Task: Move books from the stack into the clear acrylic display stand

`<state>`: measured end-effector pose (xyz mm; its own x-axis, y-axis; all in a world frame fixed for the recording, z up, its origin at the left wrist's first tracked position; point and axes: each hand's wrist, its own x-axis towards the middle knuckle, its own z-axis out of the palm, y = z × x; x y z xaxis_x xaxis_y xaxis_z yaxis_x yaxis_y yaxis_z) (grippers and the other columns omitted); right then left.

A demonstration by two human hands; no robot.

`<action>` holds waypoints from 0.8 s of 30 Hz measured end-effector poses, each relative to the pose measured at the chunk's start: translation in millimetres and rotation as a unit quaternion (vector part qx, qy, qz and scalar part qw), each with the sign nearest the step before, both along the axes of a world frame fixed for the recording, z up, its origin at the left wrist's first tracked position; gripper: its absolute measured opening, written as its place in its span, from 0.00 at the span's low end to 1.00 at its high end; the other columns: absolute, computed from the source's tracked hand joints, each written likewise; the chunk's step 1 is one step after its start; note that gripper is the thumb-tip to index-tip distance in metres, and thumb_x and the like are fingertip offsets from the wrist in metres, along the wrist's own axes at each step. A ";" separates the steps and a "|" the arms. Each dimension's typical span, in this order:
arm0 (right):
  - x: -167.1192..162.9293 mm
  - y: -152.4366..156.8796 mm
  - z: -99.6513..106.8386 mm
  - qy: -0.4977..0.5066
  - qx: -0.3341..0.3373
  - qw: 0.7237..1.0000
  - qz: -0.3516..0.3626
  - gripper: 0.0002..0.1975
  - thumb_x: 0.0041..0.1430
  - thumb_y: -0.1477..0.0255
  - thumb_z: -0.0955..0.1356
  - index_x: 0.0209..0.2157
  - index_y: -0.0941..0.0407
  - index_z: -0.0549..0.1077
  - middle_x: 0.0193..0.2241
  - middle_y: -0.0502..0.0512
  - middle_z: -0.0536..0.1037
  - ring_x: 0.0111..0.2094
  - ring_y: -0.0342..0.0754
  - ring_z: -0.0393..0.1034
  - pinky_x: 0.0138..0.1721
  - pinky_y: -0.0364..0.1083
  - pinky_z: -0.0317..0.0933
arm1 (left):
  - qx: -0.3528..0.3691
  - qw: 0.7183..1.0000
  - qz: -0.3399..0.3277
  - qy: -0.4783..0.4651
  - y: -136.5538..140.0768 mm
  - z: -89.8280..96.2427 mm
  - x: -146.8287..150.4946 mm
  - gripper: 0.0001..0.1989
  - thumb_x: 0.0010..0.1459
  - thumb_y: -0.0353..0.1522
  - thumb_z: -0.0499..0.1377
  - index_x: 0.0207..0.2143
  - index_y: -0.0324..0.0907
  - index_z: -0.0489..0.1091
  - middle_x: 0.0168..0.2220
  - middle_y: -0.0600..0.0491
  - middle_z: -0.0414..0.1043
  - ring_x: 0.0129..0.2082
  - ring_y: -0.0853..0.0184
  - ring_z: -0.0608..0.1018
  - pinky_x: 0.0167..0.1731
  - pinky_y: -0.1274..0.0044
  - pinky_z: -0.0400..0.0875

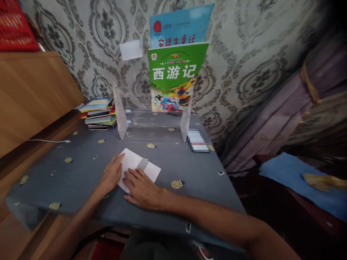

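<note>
A white rectangular sheet or booklet [151, 172] with a grey band across it lies tilted on the tablecloth in front of me; I cannot tell whether it is one sheet or folded. My right hand [142, 189] rests flat on its lower middle, fingers stretched and slightly spread, covering part of the band. Along the left edge lies my left hand [112, 173], its fingers extended and touching the border. Neither hand grips it visibly. Part of the lower edge is hidden beneath my right hand.
Behind stands a clear acrylic rack [151, 133] with a green book [176, 77] and a blue book [181, 25]. Stacked books [99, 113] sit back left. A pixelated object [199, 141] lies right of the rack. A white cable [51, 140] runs at left; blue cloth [287, 173] at right.
</note>
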<state>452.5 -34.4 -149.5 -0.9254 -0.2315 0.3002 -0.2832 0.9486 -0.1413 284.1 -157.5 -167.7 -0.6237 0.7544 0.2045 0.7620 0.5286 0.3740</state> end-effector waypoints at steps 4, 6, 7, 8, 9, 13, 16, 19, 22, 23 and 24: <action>25.9 13.5 5.2 -0.064 -0.031 0.997 -0.021 0.29 0.67 0.58 0.67 0.60 0.64 0.67 0.63 0.69 0.68 0.68 0.60 0.55 0.67 0.59 0.50 | -0.038 0.998 -0.041 -0.021 -4.5 31.1 7.2 0.23 0.67 0.38 0.44 0.54 0.43 0.73 0.51 0.47 0.78 0.51 0.58 0.78 0.55 0.65 0.71; 40.1 27.5 7.5 -0.083 -0.051 0.995 -0.027 0.28 0.68 0.60 0.66 0.62 0.64 0.66 0.64 0.68 0.67 0.69 0.59 0.53 0.69 0.59 0.48 | -0.065 0.997 -0.044 -0.021 -1.3 43.0 13.4 0.23 0.67 0.39 0.44 0.51 0.43 0.75 0.49 0.48 0.79 0.48 0.57 0.79 0.52 0.65 0.72; 47.5 34.9 7.9 -0.090 -0.058 0.994 -0.033 0.27 0.68 0.61 0.66 0.62 0.63 0.66 0.64 0.67 0.67 0.69 0.58 0.52 0.69 0.59 0.47 | -0.077 0.996 -0.045 -0.016 1.4 46.8 17.7 0.23 0.67 0.40 0.44 0.50 0.43 0.75 0.48 0.48 0.79 0.47 0.57 0.80 0.51 0.65 0.73; 54.9 41.9 7.7 -0.093 -0.063 0.993 -0.041 0.27 0.68 0.62 0.66 0.63 0.63 0.65 0.64 0.66 0.67 0.70 0.58 0.52 0.69 0.59 0.47 | -0.086 0.995 -0.049 -0.008 4.8 48.8 22.7 0.23 0.68 0.39 0.44 0.49 0.43 0.75 0.47 0.48 0.80 0.46 0.56 0.80 0.50 0.65 0.73; 62.1 48.5 6.9 -0.095 -0.067 0.992 -0.051 0.27 0.68 0.63 0.65 0.63 0.62 0.65 0.65 0.66 0.66 0.70 0.58 0.51 0.69 0.59 0.47 | -0.092 0.994 -0.056 0.002 8.8 49.3 28.4 0.22 0.68 0.39 0.43 0.48 0.43 0.75 0.46 0.48 0.79 0.46 0.56 0.80 0.49 0.65 0.73; 84.0 68.3 0.4 -0.075 -0.082 0.991 -0.076 0.27 0.67 0.64 0.67 0.63 0.60 0.66 0.64 0.64 0.67 0.70 0.56 0.52 0.69 0.61 0.48 | -0.069 0.984 -0.151 0.062 30.6 38.0 51.9 0.21 0.69 0.36 0.43 0.51 0.42 0.73 0.50 0.46 0.77 0.50 0.56 0.77 0.53 0.63 0.71; 90.3 79.5 -3.1 -0.063 -0.100 0.992 -0.050 0.24 0.65 0.67 0.67 0.61 0.57 0.69 0.63 0.61 0.70 0.69 0.53 0.55 0.69 0.60 0.48 | -0.028 0.966 -0.239 0.097 50.0 23.0 60.7 0.21 0.70 0.34 0.43 0.56 0.40 0.69 0.60 0.44 0.71 0.60 0.58 0.72 0.60 0.62 0.67; 90.0 87.6 -3.3 -0.059 -0.115 0.991 -0.022 0.22 0.64 0.73 0.66 0.59 0.57 0.71 0.61 0.58 0.72 0.68 0.49 0.57 0.69 0.57 0.49 | -0.029 0.953 -0.282 0.104 65.3 10.7 58.6 0.22 0.71 0.36 0.44 0.60 0.40 0.65 0.65 0.43 0.66 0.67 0.60 0.65 0.65 0.62 0.62; 85.4 87.4 -2.0 -0.049 -0.109 0.992 -0.032 0.19 0.64 0.77 0.65 0.56 0.58 0.73 0.60 0.60 0.73 0.66 0.49 0.60 0.68 0.56 0.51 | -0.047 0.950 -0.288 0.110 71.5 3.5 53.7 0.23 0.72 0.37 0.43 0.62 0.38 0.64 0.65 0.42 0.65 0.67 0.61 0.66 0.65 0.62 0.61; 82.7 85.0 -1.6 -0.046 -0.100 0.993 -0.046 0.18 0.64 0.77 0.64 0.55 0.59 0.73 0.60 0.62 0.73 0.65 0.49 0.61 0.67 0.56 0.53 | -0.045 0.950 -0.285 0.116 71.9 1.8 52.8 0.23 0.72 0.37 0.43 0.62 0.38 0.64 0.65 0.42 0.65 0.67 0.61 0.66 0.65 0.62 0.62; 79.5 81.7 -1.6 -0.044 -0.089 0.993 -0.064 0.18 0.65 0.77 0.64 0.56 0.60 0.72 0.60 0.64 0.72 0.65 0.50 0.62 0.67 0.56 0.54 | -0.041 0.951 -0.281 0.123 71.8 0.2 52.5 0.23 0.72 0.36 0.43 0.62 0.38 0.64 0.65 0.42 0.65 0.67 0.61 0.66 0.65 0.62 0.62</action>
